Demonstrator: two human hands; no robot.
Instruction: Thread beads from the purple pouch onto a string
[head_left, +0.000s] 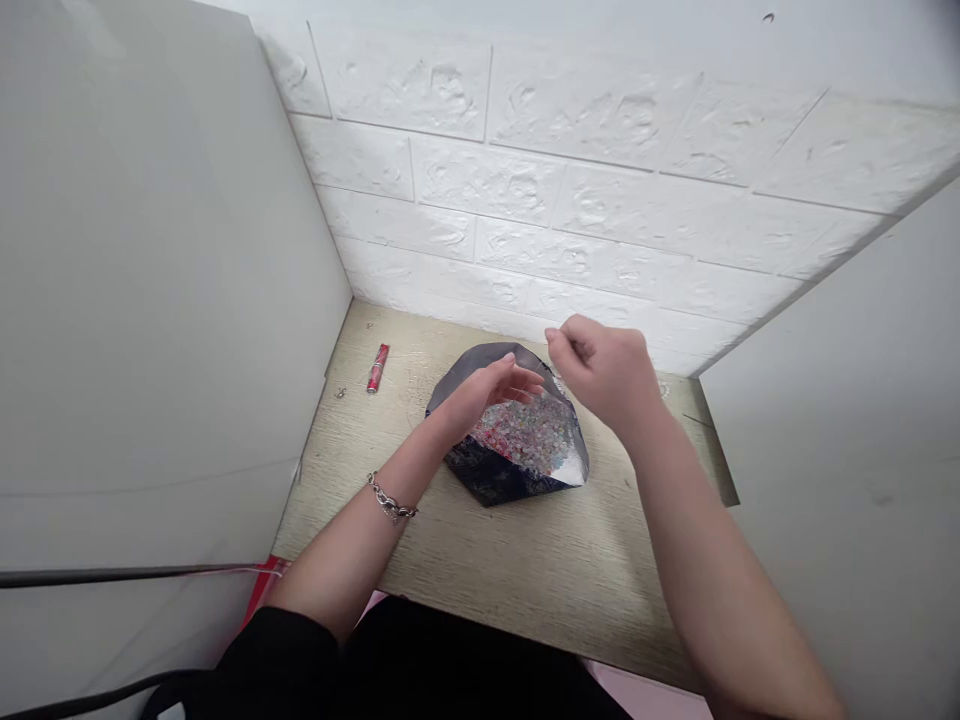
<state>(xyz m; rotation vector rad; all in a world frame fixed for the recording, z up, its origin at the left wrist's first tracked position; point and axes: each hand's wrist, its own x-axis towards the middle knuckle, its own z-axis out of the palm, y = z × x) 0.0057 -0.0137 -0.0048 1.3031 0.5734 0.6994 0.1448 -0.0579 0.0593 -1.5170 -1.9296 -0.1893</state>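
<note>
A dark folded bag or bowl point(495, 480) with a pale inner lining stands open on the table. Many tiny clear, pink and red beads point(529, 435) fill its middle. Over its left side is my left hand point(495, 390), turned on edge with the fingers stretched out and slightly bent; a chain bracelet point(391, 502) circles the wrist. My right hand point(604, 370) is raised at the bag's right rim, closed with the thumb pressed to the fingers. Whatever it may hold is hidden.
On the pale wood table point(525, 560) a small red tube with a silvery band point(378, 368) lies at left, near a few tiny bits point(340, 393). A white brick-pattern wall point(517, 200) closes the back, with grey panels at the left point(165, 260) and right point(847, 420).
</note>
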